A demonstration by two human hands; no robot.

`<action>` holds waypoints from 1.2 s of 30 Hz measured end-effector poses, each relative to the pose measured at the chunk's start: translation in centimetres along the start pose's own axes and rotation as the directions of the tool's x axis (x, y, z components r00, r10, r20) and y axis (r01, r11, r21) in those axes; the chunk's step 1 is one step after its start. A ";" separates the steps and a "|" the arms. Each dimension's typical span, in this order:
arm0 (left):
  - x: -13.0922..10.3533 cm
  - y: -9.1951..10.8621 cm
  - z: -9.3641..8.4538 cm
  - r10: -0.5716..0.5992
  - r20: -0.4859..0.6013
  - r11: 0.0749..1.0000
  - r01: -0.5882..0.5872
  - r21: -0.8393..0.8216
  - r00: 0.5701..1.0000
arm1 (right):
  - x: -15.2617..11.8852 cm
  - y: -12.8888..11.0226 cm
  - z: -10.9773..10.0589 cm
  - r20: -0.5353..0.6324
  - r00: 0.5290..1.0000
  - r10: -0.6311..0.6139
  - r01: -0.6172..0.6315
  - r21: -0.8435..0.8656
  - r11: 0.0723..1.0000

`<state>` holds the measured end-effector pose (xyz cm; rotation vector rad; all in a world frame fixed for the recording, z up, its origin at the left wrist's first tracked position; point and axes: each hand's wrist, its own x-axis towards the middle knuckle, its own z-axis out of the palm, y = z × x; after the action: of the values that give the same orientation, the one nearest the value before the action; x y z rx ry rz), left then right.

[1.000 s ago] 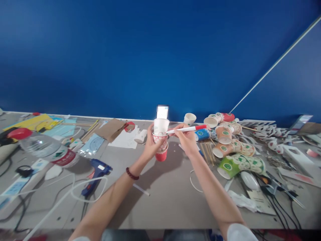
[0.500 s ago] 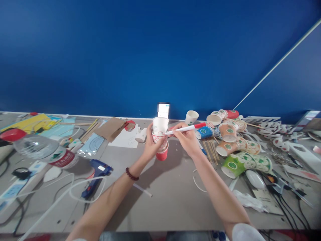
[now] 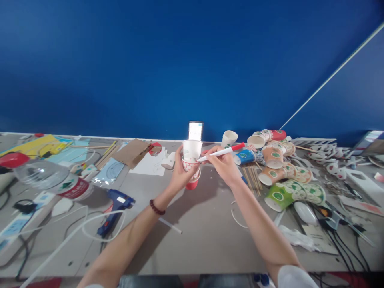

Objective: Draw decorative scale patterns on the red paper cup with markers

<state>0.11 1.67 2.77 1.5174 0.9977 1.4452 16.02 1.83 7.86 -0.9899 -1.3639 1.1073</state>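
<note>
A stack of paper cups (image 3: pixel 192 151), white at the top with a red cup at the bottom, is upright in my left hand (image 3: pixel 180 171), whose fingers wrap round its middle. My right hand (image 3: pixel 222 163) grips a white marker (image 3: pixel 221 152) with a red end. The marker's tip points left and meets the cups near the rim below the white top cup; whether it touches them cannot be made out. Behind the cups stands a lit phone (image 3: pixel 196 130). To the right of it, a single white cup (image 3: pixel 229 138) leans on the table.
Several patterned cup stacks (image 3: pixel 279 196) lie on the right, beside wooden sticks (image 3: pixel 252 180) and a white mouse (image 3: pixel 305 213). At the left are a blue glue gun (image 3: pixel 115 212), a water bottle (image 3: pixel 54 180), a power strip (image 3: pixel 21 224) and cardboard (image 3: pixel 132 153).
The marker's red end has risen slightly and the marker is tilted more steeply. The lower end of the cup stack has shifted slightly up and left.
</note>
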 end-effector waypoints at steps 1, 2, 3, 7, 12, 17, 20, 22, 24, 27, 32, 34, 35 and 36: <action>0.0 0.0 0.0 -0.002 0.001 1.000 0.002 -0.001 1.000 | 0.0 0.0 0.0 -0.001 1.000 0.001 -0.001 -0.001 1.000; 0.0 0.0 0.0 -0.005 0.001 1.000 0.005 -0.003 1.000 | -0.1 0.0 0.1 -0.001 1.000 0.003 -0.003 -0.001 1.000; 0.0 0.0 0.0 -0.008 -0.001 1.000 0.008 -0.005 1.000 | -0.1 0.0 0.1 -0.002 1.000 0.005 -0.005 0.000 1.000; 0.0 0.0 0.0 -0.010 -0.014 1.000 0.010 0.002 1.000 | 0.0 0.3 0.3 -0.010 1.000 -0.006 0.007 0.029 1.000; -0.1 0.2 0.0 -0.020 -0.023 1.000 0.020 0.016 1.000 | 0.0 0.5 0.5 -0.020 1.000 -0.009 0.010 0.049 0.999; 0.0 0.5 -0.1 -0.030 -0.041 0.999 0.031 0.026 0.999 | 0.0 0.6 0.6 -0.031 0.999 -0.011 0.012 0.045 0.999; 0.1 0.6 -0.1 -0.033 -0.047 0.999 0.034 0.030 0.998 | -0.1 0.6 0.7 -0.031 0.999 -0.016 0.018 0.062 0.998; 0.1 0.6 -0.1 -0.024 -0.055 0.999 0.026 0.029 0.998 | -0.1 0.5 0.8 -0.031 0.999 -0.029 0.031 0.072 0.997; 0.1 0.7 -0.1 -0.009 -0.064 1.000 0.011 0.027 0.998 | -0.2 0.4 0.9 -0.039 0.998 -0.044 0.047 0.068 0.997; 0.1 0.8 -0.1 -0.002 -0.060 1.000 0.003 0.016 0.998 | -0.2 0.3 1.0 -0.050 0.997 -0.051 0.054 0.055 0.997; 0.1 0.8 -0.1 0.010 -0.065 1.000 -0.009 0.021 0.998 | -0.1 0.4 1.0 -0.074 0.996 -0.055 0.057 0.023 0.998; 0.2 0.6 -0.1 0.021 -0.063 1.000 -0.020 0.018 0.998 | -0.1 0.5 1.0 -0.081 0.995 -0.058 0.060 0.017 0.998; 0.2 0.5 -0.1 0.023 -0.065 1.000 -0.022 0.017 0.998 | -0.2 0.4 1.0 -0.083 0.995 -0.060 0.062 0.019 0.998; 0.1 0.4 -0.1 0.022 -0.067 1.000 -0.021 0.017 0.998 | -0.2 0.4 1.0 -0.084 0.995 -0.061 0.063 0.025 0.998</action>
<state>-0.02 1.65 3.22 1.5043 1.0386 1.5148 14.99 1.67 7.42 -0.9570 -1.3005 1.0246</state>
